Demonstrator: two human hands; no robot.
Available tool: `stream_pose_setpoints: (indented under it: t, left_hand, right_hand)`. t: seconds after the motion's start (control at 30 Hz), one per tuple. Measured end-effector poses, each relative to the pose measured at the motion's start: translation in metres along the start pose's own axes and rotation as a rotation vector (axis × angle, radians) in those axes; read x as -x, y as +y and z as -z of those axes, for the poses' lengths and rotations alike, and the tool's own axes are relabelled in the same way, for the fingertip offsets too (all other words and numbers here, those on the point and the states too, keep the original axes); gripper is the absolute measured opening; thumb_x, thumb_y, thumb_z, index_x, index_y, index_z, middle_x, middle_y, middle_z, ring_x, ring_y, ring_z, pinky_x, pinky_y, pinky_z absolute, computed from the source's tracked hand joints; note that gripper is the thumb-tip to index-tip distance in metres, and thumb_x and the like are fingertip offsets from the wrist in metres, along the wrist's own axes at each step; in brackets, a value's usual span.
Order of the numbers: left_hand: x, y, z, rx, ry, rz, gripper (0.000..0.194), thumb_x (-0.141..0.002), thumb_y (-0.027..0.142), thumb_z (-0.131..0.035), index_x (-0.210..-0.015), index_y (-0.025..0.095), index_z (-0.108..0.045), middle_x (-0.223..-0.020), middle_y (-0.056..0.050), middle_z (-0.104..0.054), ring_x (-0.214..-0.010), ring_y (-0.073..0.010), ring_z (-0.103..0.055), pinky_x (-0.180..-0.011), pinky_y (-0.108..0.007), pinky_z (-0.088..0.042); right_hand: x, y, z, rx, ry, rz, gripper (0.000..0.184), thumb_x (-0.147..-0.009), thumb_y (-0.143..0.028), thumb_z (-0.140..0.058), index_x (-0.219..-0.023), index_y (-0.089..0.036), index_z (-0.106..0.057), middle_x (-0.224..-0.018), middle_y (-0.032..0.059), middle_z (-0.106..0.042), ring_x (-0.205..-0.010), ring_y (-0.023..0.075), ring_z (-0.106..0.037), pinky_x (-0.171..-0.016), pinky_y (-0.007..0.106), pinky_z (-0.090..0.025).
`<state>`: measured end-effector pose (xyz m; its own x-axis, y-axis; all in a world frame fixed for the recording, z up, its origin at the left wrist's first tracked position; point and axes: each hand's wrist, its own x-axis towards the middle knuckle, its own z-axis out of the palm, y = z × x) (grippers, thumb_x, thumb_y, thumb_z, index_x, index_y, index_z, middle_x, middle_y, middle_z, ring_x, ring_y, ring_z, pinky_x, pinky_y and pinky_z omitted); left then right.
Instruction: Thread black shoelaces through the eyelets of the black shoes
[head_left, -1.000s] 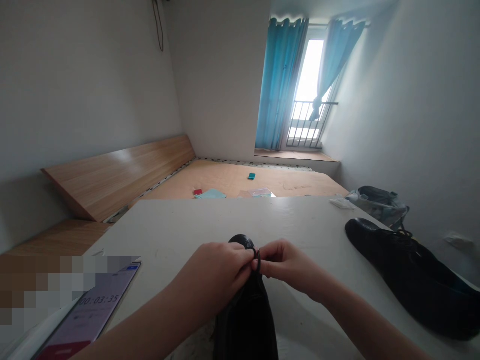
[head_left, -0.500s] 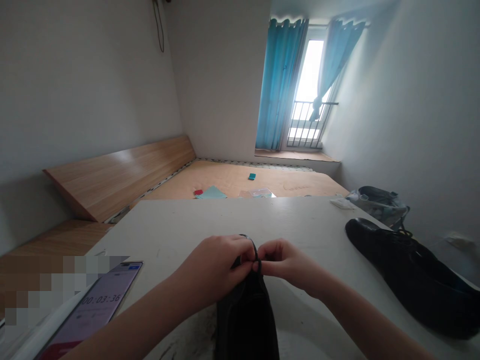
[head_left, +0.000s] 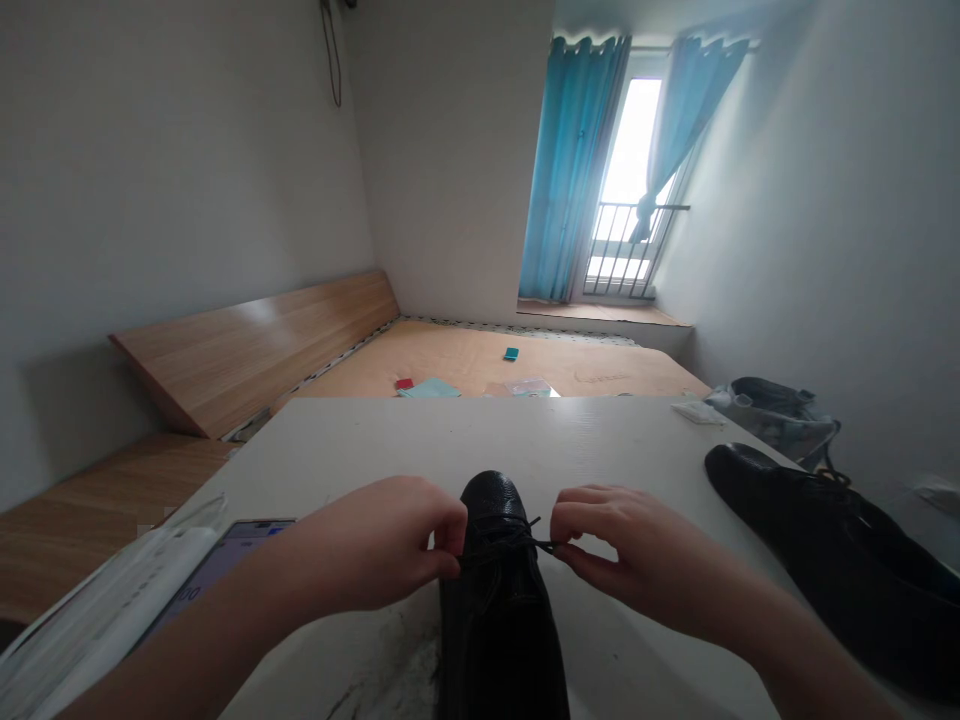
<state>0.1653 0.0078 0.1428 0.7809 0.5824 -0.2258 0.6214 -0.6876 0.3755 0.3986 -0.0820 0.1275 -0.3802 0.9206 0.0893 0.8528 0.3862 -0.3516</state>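
Observation:
A black leather shoe [head_left: 504, 620] stands on the white table in front of me, its toe pointing away. Dark shoelaces [head_left: 510, 543] cross over its top in what looks like a bow or knot. My left hand [head_left: 409, 540] pinches a lace at the shoe's left side. On the right side, my right hand [head_left: 611, 535] pinches another lace between thumb and fingers, pulled taut outward. A second black shoe [head_left: 840, 560], laced, rests at the table's right edge, apart from both hands.
The white table [head_left: 375, 440] spreads beneath my arms. At left lie a phone [head_left: 187, 590], partly behind my forearm, and a white packet [head_left: 112, 610]. A small clear packet [head_left: 699, 412] sits at the far right corner, beside a bag [head_left: 780, 415]. Beyond is a bed [head_left: 450, 345].
My hands have moved apart from close together over the laces, one to each side of the shoe. The shoe's toe and laces now show between them. The view has shifted slightly.

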Motion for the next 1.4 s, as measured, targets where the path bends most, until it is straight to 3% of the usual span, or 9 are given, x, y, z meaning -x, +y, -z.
stream_pose_setpoints:
  t: [0.37, 0.5, 0.6, 0.7, 0.8, 0.9, 1.07, 1.3, 1.4]
  left_hand:
    - [-0.006, -0.007, -0.006, -0.086, -0.009, 0.021, 0.007, -0.076, 0.026, -0.059, -0.072, 0.023, -0.063, -0.073, 0.003, -0.068, -0.065, -0.0149, -0.059, -0.053, -0.024, -0.031]
    - [-0.004, -0.005, -0.003, -0.141, 0.030, 0.042, 0.009, -0.077, 0.026, -0.058, -0.072, 0.022, -0.064, -0.075, 0.001, -0.069, -0.069, -0.0173, -0.060, -0.056, -0.026, -0.033]
    - [0.000, -0.001, 0.002, -0.085, 0.082, 0.008, 0.011, -0.081, 0.026, -0.054, -0.082, 0.023, -0.065, -0.081, 0.001, -0.068, -0.075, -0.0175, -0.060, -0.060, -0.027, -0.036]
    - [0.003, 0.008, 0.002, -0.022, 0.210, -0.081, 0.014, -0.084, 0.029, -0.050, -0.087, 0.024, -0.062, -0.087, 0.001, -0.064, -0.078, -0.0161, -0.057, -0.066, -0.027, -0.037]
    - [0.000, 0.019, -0.006, -0.017, 0.285, -0.129, 0.019, -0.086, 0.036, -0.049, -0.079, 0.024, -0.061, -0.082, 0.001, -0.060, -0.076, -0.0165, -0.054, -0.065, -0.027, -0.035]
    - [-0.009, 0.026, -0.019, 0.009, 0.315, -0.078, 0.019, -0.084, 0.037, -0.050, -0.075, 0.022, -0.059, -0.076, 0.001, -0.060, -0.072, -0.0169, -0.054, -0.061, -0.028, -0.033]
    - [-0.021, 0.024, -0.032, 0.082, 0.300, 0.046, 0.014, -0.077, 0.033, -0.051, -0.069, 0.022, -0.055, -0.068, 0.003, -0.060, -0.063, -0.0156, -0.053, -0.054, -0.027, -0.029]
    - [-0.025, 0.021, -0.029, 0.119, 0.230, 0.047, 0.011, -0.072, 0.032, -0.054, -0.067, 0.023, -0.058, -0.066, 0.005, -0.060, -0.060, -0.0134, -0.052, -0.051, -0.025, -0.028]
    - [-0.026, 0.021, -0.028, 0.118, 0.211, 0.042, 0.012, -0.072, 0.032, -0.054, -0.067, 0.022, -0.058, -0.066, 0.004, -0.060, -0.060, -0.0133, -0.052, -0.051, -0.025, -0.028]
  right_hand:
    - [0.005, 0.002, 0.006, 0.074, -0.137, -0.142, 0.014, -0.079, -0.016, -0.050, -0.067, -0.020, -0.046, -0.064, -0.0039, -0.055, -0.060, 0.0112, -0.048, -0.056, 0.025, -0.031]
    - [0.006, 0.003, 0.008, 0.041, -0.126, -0.160, 0.014, -0.078, -0.017, -0.053, -0.065, -0.020, -0.048, -0.061, -0.0045, -0.052, -0.058, 0.0106, -0.047, -0.055, 0.025, -0.032]
    - [0.003, 0.006, 0.008, -0.071, -0.078, -0.168, 0.014, -0.082, -0.028, -0.056, -0.070, -0.021, -0.057, -0.066, -0.0030, -0.056, -0.061, 0.0117, -0.050, -0.057, 0.025, -0.035]
    - [-0.006, 0.009, 0.002, -0.188, 0.062, -0.185, 0.024, -0.090, -0.040, -0.048, -0.087, -0.023, -0.065, -0.076, 0.0000, -0.062, -0.066, 0.0135, -0.053, -0.059, 0.026, -0.038]
    - [-0.017, 0.007, -0.013, -0.266, 0.145, -0.189, 0.026, -0.093, -0.038, -0.045, -0.090, -0.023, -0.067, -0.080, 0.0010, -0.064, -0.066, 0.0131, -0.051, -0.060, 0.027, -0.038]
    - [-0.024, 0.004, -0.026, -0.356, 0.146, -0.182, 0.016, -0.087, -0.030, -0.055, -0.082, -0.021, -0.067, -0.077, 0.0001, -0.061, -0.065, 0.0125, -0.050, -0.058, 0.026, -0.038]
    - [-0.026, 0.002, -0.030, -0.514, 0.173, -0.185, 0.010, -0.081, -0.024, -0.057, -0.073, -0.019, -0.062, -0.072, -0.0011, -0.055, -0.065, 0.0120, -0.048, -0.057, 0.025, -0.038]
    - [-0.025, 0.007, -0.024, -0.516, 0.255, -0.262, 0.010, -0.077, -0.021, -0.054, -0.067, -0.018, -0.054, -0.067, -0.0026, -0.052, -0.062, 0.0114, -0.045, -0.056, 0.025, -0.036]
    - [-0.024, 0.009, -0.022, -0.486, 0.358, -0.298, 0.011, -0.077, -0.022, -0.053, -0.067, -0.019, -0.053, -0.066, -0.0026, -0.052, -0.061, 0.0116, -0.046, -0.055, 0.025, -0.037]
